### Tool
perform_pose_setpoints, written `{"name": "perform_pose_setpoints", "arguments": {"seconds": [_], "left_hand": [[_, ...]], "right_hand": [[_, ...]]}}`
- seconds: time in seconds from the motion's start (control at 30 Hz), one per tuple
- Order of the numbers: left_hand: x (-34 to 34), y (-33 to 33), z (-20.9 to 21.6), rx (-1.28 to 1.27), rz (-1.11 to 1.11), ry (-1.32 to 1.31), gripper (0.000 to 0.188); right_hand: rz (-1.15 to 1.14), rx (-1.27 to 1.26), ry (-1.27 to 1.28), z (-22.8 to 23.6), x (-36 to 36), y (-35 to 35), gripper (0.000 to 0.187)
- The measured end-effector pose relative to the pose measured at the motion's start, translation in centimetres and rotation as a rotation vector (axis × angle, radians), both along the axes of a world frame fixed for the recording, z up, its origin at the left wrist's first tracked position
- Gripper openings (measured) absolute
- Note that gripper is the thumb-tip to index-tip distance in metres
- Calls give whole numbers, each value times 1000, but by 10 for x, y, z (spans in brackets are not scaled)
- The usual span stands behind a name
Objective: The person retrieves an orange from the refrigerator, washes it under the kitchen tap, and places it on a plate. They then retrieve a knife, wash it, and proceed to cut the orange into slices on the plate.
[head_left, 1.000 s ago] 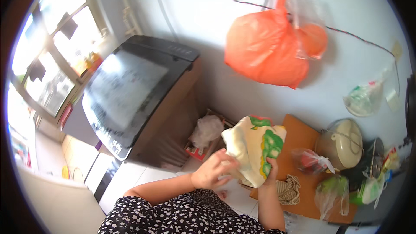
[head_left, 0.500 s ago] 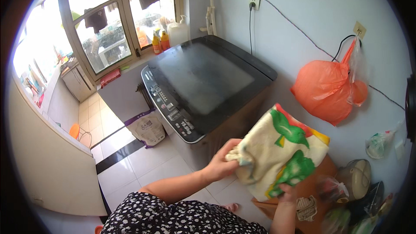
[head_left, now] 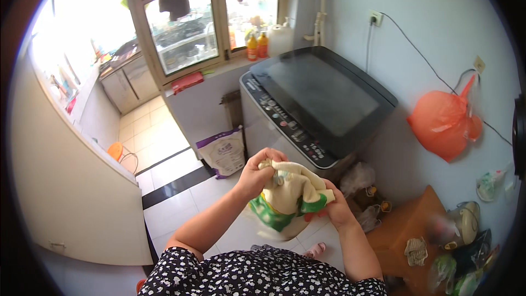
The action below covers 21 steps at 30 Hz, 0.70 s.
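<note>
Cloth [head_left: 289, 193], beyond which we see a white-purple bag [head_left: 223, 152] with dark printing, is cream with green patches, crumpled; left hand [head_left: 256, 176] and right hand [head_left: 339, 208] pinch its folds.

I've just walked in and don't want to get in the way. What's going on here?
A person in a black-and-white floral top is handling a cream, green and yellow cloth with both hands. The left hand grips a bunched part, and the right hand holds the other side. The cloth is held up above the tiled floor, near the front of a washing machine whose dark lid is down.
</note>
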<state>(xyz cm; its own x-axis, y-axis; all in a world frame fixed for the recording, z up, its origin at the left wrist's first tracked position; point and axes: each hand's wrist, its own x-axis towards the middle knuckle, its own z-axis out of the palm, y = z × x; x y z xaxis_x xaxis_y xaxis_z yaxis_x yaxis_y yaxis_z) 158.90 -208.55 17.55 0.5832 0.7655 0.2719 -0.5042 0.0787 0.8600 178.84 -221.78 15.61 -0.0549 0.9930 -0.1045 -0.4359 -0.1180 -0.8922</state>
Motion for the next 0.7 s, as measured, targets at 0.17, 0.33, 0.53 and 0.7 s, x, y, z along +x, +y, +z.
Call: {"name": "perform_pose_setpoints", "arguments": {"seconds": [0.17, 0.33, 0.53, 0.7], "left_hand": [[-48, 23, -1, 725, 789, 691, 57], [-71, -40, -11, 530, 250, 631, 77], [-65, -41, -31, 214, 386, 373, 38], [-43, -34, -37, 101, 420, 327, 25]], "right_hand": [[-128, 115, 133, -6, -62, 42, 28], [-76, 136, 147, -6, -104, 68, 28], [139, 224, 71, 14, -112, 58, 33], [-20, 90, -118, 5, -89, 69, 22]]}}
